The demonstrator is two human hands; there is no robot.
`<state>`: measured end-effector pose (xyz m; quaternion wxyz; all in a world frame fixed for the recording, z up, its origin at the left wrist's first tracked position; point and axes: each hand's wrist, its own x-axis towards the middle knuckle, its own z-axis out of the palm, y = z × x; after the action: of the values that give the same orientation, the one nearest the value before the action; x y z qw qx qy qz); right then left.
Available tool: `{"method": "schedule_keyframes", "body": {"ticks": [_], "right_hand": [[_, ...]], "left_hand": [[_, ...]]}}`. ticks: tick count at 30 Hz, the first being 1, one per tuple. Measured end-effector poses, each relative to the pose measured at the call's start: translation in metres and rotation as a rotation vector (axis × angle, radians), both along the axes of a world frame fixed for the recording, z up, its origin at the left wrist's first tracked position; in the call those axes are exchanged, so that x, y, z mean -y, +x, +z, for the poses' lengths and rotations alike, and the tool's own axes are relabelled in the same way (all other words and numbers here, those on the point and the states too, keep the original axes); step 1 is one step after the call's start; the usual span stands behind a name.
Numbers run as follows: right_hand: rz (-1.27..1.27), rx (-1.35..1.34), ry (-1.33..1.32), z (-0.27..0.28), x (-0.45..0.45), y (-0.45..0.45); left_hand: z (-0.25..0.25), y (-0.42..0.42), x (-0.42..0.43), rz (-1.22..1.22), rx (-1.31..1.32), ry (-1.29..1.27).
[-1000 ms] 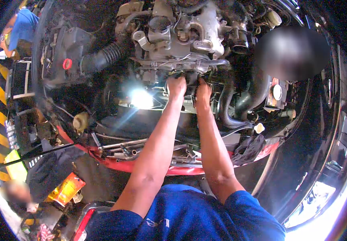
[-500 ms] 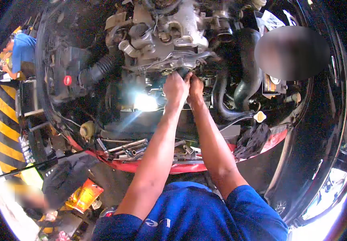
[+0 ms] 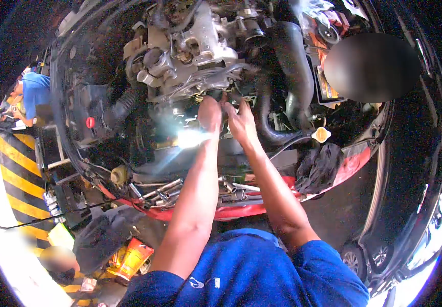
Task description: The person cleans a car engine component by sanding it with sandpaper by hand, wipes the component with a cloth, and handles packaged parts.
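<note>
In the head view, my left hand (image 3: 210,113) is closed at the front of the engine (image 3: 208,43), low under its metal housing. Its fingers curl around a dark part that is mostly hidden, so its kind is unclear. Beside it, to the right, my right hand (image 3: 242,125) has thumb and fingers apart, with its fingertips near the same dark gap. A thick black hose (image 3: 267,115) curves down just right of that hand. Glare from a bright lamp (image 3: 190,138) washes out the area left of my left wrist.
Several sockets and wrenches (image 3: 167,192) lie along the red front edge (image 3: 231,212). A black cloth (image 3: 320,166) rests to the right, below a pale cap (image 3: 321,134). A battery (image 3: 328,79) sits right. Another person (image 3: 34,97) in blue is at far left.
My hands were together on the dark part; my right hand has come away from my left, its fingers opening. The view has shifted, moving the engine slightly left and up.
</note>
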<state>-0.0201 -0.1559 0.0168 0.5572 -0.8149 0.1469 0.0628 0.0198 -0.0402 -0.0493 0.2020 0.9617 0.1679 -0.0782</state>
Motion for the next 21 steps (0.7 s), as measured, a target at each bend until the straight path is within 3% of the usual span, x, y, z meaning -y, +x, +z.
{"method": "schedule_keyframes", "body": {"ticks": [2, 4, 5, 6, 10, 12, 15, 18, 19, 20, 21], "right_hand": [[0.055, 0.161, -0.01, 0.031, 0.025, -0.017], [0.038, 0.233, 0.106, 0.068, 0.065, -0.033], [0.019, 0.33, -0.05, 0.085, 0.094, -0.04], [-0.065, 0.297, -0.019, 0.106, 0.122, -0.045], [-0.357, 0.444, -0.604, 0.074, 0.259, -0.056], [-0.323, 0.282, -1.04, 0.042, 0.325, -0.066], [-0.349, 0.201, -1.162, 0.015, 0.35, -0.073], [-0.303, 0.22, -1.285, 0.005, 0.345, -0.072], [-0.337, 0.194, -1.249, 0.006, 0.344, -0.072], [-0.339, 0.206, -1.24, 0.006, 0.345, -0.072], [-0.339, 0.219, -1.232, 0.007, 0.345, -0.073]], "left_hand": [[0.051, 0.003, 0.021, 0.083, -0.09, 0.055], [0.05, 0.003, 0.021, 0.064, -0.079, 0.084], [0.049, 0.003, 0.022, 0.055, -0.074, 0.099], [0.05, 0.0, 0.023, 0.02, -0.022, 0.126], [0.052, -0.005, 0.026, -0.088, 0.067, 0.23], [0.056, -0.002, 0.027, -0.057, 0.023, 0.228], [0.062, 0.002, 0.028, 0.045, -0.054, 0.184], [0.031, 0.006, -0.004, -0.16, -0.008, 0.116], [0.047, 0.008, -0.001, -0.149, -0.061, -0.008], [0.061, 0.0, 0.007, -0.023, 0.065, -0.241], [0.029, 0.0, -0.012, -0.083, 0.077, -0.22]]}}
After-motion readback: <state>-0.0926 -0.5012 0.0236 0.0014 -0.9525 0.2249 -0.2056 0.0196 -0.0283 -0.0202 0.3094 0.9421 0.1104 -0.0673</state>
